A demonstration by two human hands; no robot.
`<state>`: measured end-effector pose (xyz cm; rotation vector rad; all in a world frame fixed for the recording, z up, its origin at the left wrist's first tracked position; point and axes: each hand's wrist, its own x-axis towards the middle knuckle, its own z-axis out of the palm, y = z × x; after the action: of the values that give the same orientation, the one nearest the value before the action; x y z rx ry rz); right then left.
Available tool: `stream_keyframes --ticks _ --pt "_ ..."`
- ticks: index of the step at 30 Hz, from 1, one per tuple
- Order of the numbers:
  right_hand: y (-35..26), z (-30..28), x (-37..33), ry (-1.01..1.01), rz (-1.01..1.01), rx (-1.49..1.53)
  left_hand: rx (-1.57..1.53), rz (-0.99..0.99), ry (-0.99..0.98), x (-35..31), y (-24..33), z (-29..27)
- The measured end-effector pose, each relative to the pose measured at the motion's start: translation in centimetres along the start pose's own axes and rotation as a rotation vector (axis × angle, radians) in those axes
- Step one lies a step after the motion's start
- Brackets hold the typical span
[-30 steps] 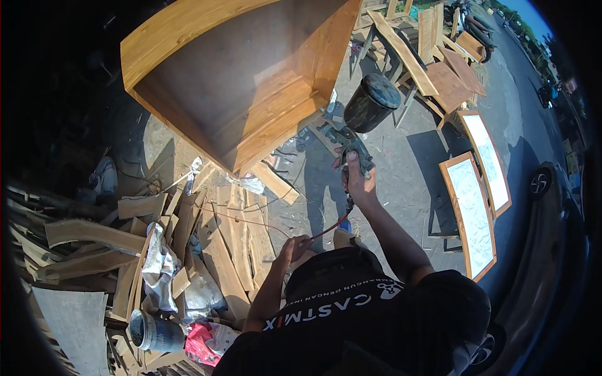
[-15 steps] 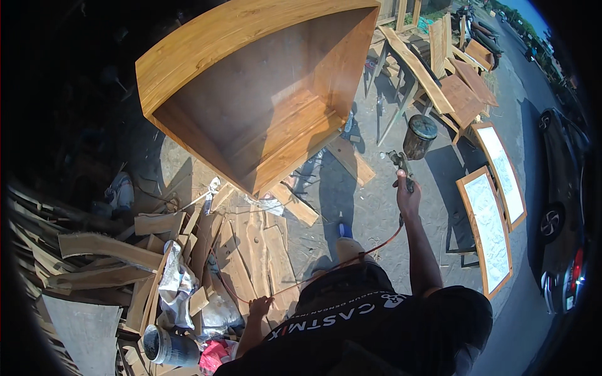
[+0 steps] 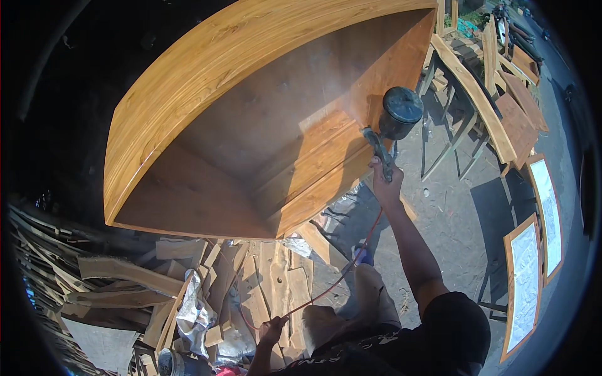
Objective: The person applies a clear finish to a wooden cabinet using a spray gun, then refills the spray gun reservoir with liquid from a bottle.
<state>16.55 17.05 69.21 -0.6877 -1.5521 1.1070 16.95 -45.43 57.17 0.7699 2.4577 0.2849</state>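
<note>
My right hand (image 3: 387, 180) is wrapped round the grip of a spray gun (image 3: 378, 149) with a dark round paint cup (image 3: 401, 111) on it. The gun is raised in front of the open side of a large wooden cabinet (image 3: 166, 103). Pale mist hangs inside the cabinet, near its sunlit inner boards (image 3: 323, 147). A thin red hose (image 3: 335, 282) runs from below the gun, across my legs, to the lower left. My left hand (image 3: 273, 329) is closed round this hose, low and near my body.
Loose planks (image 3: 254, 288) and a crumpled silvery sheet (image 3: 193, 316) lie at the lower left, with a bucket (image 3: 172, 362) close by. To the right stand trestles (image 3: 458, 147) bearing a long board (image 3: 476, 103). Two wood-framed panels (image 3: 523, 285) lean beside the road.
I have come closer to the cabinet, which looks bigger. My right hand has brought the spray gun up and left to its opening. My left hand stays low on the hose.
</note>
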Motion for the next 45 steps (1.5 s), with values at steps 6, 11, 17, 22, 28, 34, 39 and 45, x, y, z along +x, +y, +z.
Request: stream_keyframes --ticks 6,11,17,22,28,34,39,45 --pt "6.3 12.8 15.3 0.179 -0.103 0.156 -0.024 0.066 0.032 11.8 10.9 -3.6" --pt "7.3 19.9 25.6 0.359 -0.255 0.281 -0.126 0.153 0.086 19.7 17.6 -8.8" --pt "6.3 23.6 33.0 0.421 -0.262 0.313 -0.342 0.194 0.088 24.2 20.7 -10.0" --pt "6.0 22.8 36.1 0.388 -0.201 0.231 -0.378 0.21 0.022 25.6 22.3 -10.7" --pt "7.6 21.9 39.7 0.385 -0.223 0.231 -0.383 0.179 -0.041 27.0 23.2 -10.1" --pt "10.3 20.9 38.4 0.352 -0.159 0.142 -0.337 0.14 -0.073 27.3 22.9 -8.7" --pt "18.0 20.5 36.0 0.232 -0.041 0.074 -0.227 0.112 -0.152 27.6 20.3 -6.8" --pt "28.0 20.8 30.8 0.126 0.16 -0.069 -0.153 0.089 -0.218 27.9 19.0 -5.2"
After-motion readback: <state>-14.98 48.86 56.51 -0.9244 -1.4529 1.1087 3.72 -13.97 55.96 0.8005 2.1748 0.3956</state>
